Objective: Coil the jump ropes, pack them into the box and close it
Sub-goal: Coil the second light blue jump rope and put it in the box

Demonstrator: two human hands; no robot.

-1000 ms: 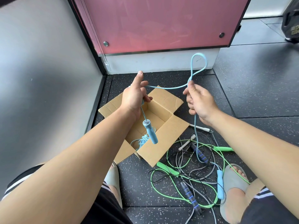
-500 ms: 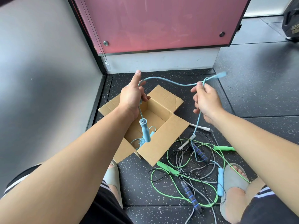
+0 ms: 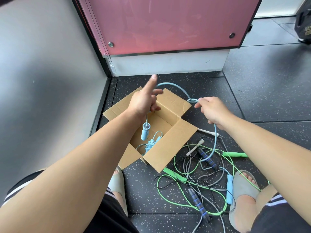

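Right hand [image 3: 212, 110] lowered blue rope [image 3: 175, 87].

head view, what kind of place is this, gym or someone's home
Probably a gym or fitness studio. The floor is black speckled rubber tiling, a heap of jump ropes lies beside an open cardboard box, and a black bag or equipment sits far right.

Gym corner — speckled rubber floor tiles [image 3: 262, 91], jump ropes [image 3: 198, 179]
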